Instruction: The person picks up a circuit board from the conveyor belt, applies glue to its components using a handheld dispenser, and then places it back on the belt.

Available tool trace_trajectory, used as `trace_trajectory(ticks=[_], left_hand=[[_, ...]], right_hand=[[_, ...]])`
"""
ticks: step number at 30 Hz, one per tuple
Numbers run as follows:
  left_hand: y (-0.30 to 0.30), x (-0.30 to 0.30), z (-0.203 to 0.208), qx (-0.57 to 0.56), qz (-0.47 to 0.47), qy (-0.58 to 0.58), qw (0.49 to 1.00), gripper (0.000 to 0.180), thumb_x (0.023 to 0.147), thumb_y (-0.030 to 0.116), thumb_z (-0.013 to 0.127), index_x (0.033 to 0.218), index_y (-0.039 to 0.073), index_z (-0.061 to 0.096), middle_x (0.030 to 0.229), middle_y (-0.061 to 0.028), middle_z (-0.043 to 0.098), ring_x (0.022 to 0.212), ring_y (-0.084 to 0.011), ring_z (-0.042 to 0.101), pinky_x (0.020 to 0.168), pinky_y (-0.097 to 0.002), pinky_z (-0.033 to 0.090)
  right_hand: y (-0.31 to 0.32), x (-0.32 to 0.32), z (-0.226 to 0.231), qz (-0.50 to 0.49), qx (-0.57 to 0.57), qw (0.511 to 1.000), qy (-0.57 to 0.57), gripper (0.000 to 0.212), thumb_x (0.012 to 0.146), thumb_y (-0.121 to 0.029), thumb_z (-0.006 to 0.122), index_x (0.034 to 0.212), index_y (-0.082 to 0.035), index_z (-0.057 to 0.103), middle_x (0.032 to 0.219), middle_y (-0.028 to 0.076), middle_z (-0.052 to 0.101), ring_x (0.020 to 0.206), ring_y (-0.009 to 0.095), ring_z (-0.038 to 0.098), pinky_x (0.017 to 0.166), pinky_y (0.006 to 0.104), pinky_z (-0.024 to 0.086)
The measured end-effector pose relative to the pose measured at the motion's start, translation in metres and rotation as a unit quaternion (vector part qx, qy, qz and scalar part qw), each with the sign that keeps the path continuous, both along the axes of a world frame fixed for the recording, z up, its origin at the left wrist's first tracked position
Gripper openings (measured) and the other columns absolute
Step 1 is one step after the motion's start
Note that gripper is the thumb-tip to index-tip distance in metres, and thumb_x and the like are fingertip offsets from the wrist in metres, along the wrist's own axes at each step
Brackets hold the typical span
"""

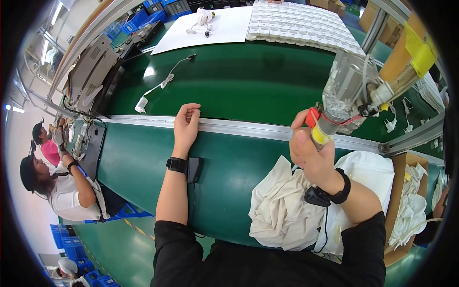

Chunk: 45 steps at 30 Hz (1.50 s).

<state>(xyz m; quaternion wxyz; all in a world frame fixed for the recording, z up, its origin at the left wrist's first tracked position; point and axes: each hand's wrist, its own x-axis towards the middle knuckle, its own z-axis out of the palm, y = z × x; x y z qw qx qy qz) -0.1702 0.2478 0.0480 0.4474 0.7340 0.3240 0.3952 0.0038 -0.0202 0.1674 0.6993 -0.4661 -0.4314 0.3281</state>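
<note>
My left hand (185,125) rests at the metal rail (220,125), its fingers loosely curled together, and nothing shows in them. Beyond it, to the left, a white plug charger (141,104) with a tied white cable lies on the dark green belt. My right hand (313,153) is closed round the grey, yellow-taped grip of a foil-wrapped tool (340,95). The tool has a red part by my fingers and thin hoses and wires; its exact kind I cannot make out. Below that hand sits a crumpled cream cloth (282,208).
Far off, many white chargers (291,24) stand in rows beside a white board (224,28). A cardboard box (392,248) with white cloths is at the right. Metal frame posts rise right. On the left, a co-worker (71,191) sits by a grey machine (91,71).
</note>
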Motion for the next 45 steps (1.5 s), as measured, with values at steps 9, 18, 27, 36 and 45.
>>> trace_trajectory(ticks=[9, 18, 27, 36, 45], left_hand=[[-0.0005, 0.0002, 0.0003, -0.011, -0.006, -0.003, 1.000, 0.013, 0.087, 0.009, 0.054, 0.097, 0.003, 0.058, 0.081, 0.0014, 0.057, 0.071, -0.0050, 0.050, 0.063, -0.0183, 0.042], [-0.0010, 0.0015, 0.0012, 0.005, -0.005, -0.001, 1.000, 0.013, 0.087, 0.008, 0.054, 0.098, 0.003, 0.058, 0.081, 0.0014, 0.057, 0.071, -0.0050, 0.051, 0.064, -0.0183, 0.043], [-0.0040, 0.0031, 0.0049, 0.006, -0.016, 0.018, 1.000, 0.014, 0.088, 0.005, 0.052, 0.100, 0.001, 0.056, 0.084, 0.0011, 0.055, 0.074, -0.0050, 0.049, 0.067, -0.0178, 0.040], [-0.0032, 0.0017, 0.0034, 0.020, -0.011, 0.020, 1.000, 0.013, 0.087, 0.007, 0.053, 0.099, 0.003, 0.058, 0.082, 0.0003, 0.057, 0.073, -0.0062, 0.051, 0.066, -0.0194, 0.042], [-0.0031, 0.0015, 0.0034, 0.000, -0.007, 0.010, 1.000, 0.014, 0.087, 0.006, 0.053, 0.100, 0.002, 0.057, 0.084, -0.0006, 0.057, 0.074, -0.0064, 0.051, 0.067, -0.0194, 0.042]], right_hand=[[-0.0005, 0.0003, 0.0001, 0.004, -0.005, 1.000, -0.005, 0.021, 0.092, -0.021, 0.046, 0.100, -0.004, 0.038, 0.054, -0.005, 0.032, 0.041, 0.002, 0.026, 0.037, 0.0194, 0.023], [-0.0007, 0.0002, 0.0001, -0.004, -0.004, 1.000, 0.000, 0.020, 0.092, -0.020, 0.046, 0.100, -0.004, 0.038, 0.054, -0.005, 0.032, 0.041, 0.002, 0.027, 0.037, 0.0192, 0.023], [-0.0008, 0.0029, 0.0001, 0.002, -0.002, 1.000, 0.010, 0.020, 0.092, -0.019, 0.048, 0.099, -0.004, 0.038, 0.052, -0.005, 0.033, 0.041, 0.002, 0.028, 0.038, 0.0191, 0.023], [-0.0011, 0.0028, -0.0027, 0.003, -0.002, 1.000, 0.024, 0.021, 0.091, -0.019, 0.050, 0.097, -0.003, 0.038, 0.051, -0.005, 0.034, 0.041, 0.002, 0.029, 0.038, 0.0188, 0.024], [-0.0008, 0.0037, 0.0002, 0.015, -0.003, 0.999, 0.030, 0.021, 0.091, -0.019, 0.050, 0.096, -0.002, 0.039, 0.052, -0.006, 0.036, 0.041, 0.002, 0.030, 0.039, 0.0182, 0.024]])
